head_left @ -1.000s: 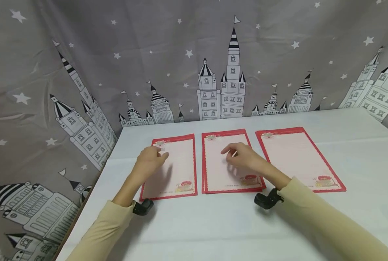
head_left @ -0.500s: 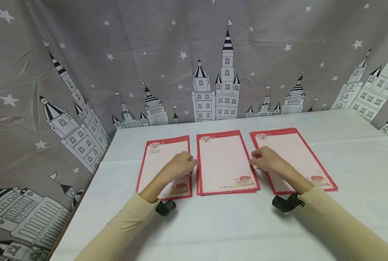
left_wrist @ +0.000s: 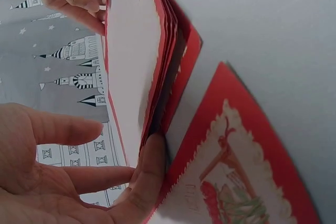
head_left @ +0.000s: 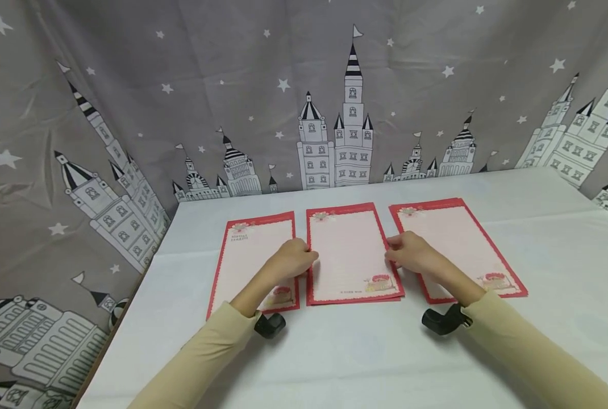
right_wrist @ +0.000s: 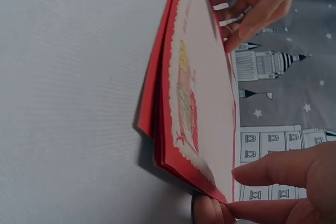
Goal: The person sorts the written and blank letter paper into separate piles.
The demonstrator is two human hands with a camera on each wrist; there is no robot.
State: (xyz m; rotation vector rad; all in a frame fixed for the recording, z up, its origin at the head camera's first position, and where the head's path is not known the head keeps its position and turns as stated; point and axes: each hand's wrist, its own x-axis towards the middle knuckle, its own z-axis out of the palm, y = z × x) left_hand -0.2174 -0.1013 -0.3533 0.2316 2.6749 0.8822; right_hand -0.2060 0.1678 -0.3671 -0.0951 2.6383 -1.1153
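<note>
Paper in three lots, head view: red-bordered sheets ranged side by side on the white-covered bench (head_left: 334,358). Between my hands, the middle stack (head_left: 349,255); left sheets (head_left: 255,250), a little writing at their top, and right sheets (head_left: 462,238) lie just beside it, so my arms pass over both. At its left long edge is my left grip (head_left: 288,259), at its right long edge my right grip (head_left: 411,253), roughly level with each other. I judge the matched placing is for balance, as wide paper would sag from one side; most of the printed face stays uncovered. Behind, a grey castle-printed cloth (head_left: 437,45). Left wrist view: fingers bent, gap nearly closed, the stack's edge caught between digits; one upper digit reaches straighter and seems clear of the page. Several layers show, and the lowest sheet (left_wrist: 191,51) slants out from the rest, so the pile is not squared; likely a reason to hold both edges at once. Right wrist view: one fingertip by the face, others beneath the edge, little more than paper between, so a light pinch. Shadow under the near corner suggests the stack is tilted off the bench; cannot tell whether the lowest sheet is raised too.
</note>
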